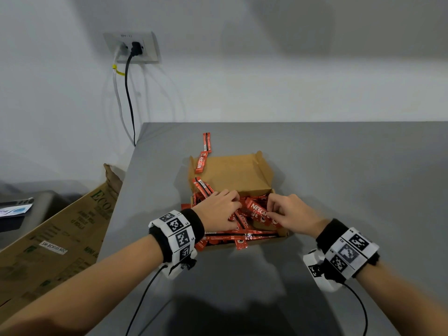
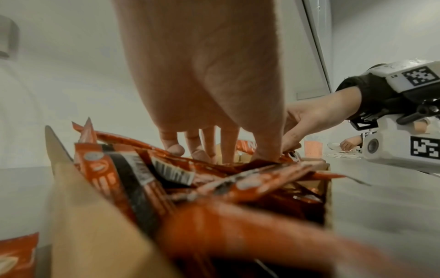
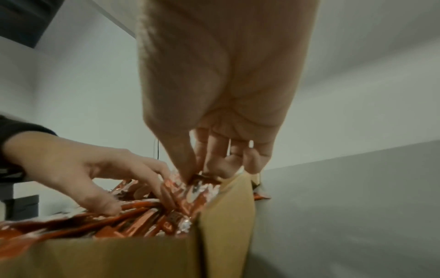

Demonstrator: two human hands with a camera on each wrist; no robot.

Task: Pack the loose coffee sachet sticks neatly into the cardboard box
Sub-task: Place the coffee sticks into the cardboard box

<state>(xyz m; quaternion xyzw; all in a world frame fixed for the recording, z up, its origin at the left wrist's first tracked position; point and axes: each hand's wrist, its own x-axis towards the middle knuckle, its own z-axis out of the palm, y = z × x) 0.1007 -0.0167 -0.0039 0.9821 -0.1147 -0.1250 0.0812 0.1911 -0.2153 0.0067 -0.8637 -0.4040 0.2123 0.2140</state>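
An open cardboard box (image 1: 237, 173) lies mid-table with its lid flap folded back. It is piled with red coffee sachets (image 1: 258, 210), some hanging over the front wall. My left hand (image 1: 234, 209) reaches into the box's left half, fingers spread and pressing on the pile (image 2: 166, 169). My right hand (image 1: 269, 209) pinches the end of a sachet (image 3: 190, 188) between thumb and fingers at the box's right side. One loose sachet (image 1: 206, 141) lies on the table behind the box. Another (image 1: 201, 162) lies across the lid's left edge. More (image 1: 201, 186) stick out at the left wall.
The grey table (image 1: 339, 166) ends close to the left of the box. A big printed carton (image 1: 55, 238) leans beside that edge. A wall socket (image 1: 133, 47) with cables hangs beyond the table's far left corner. Cables trail from both wristbands.
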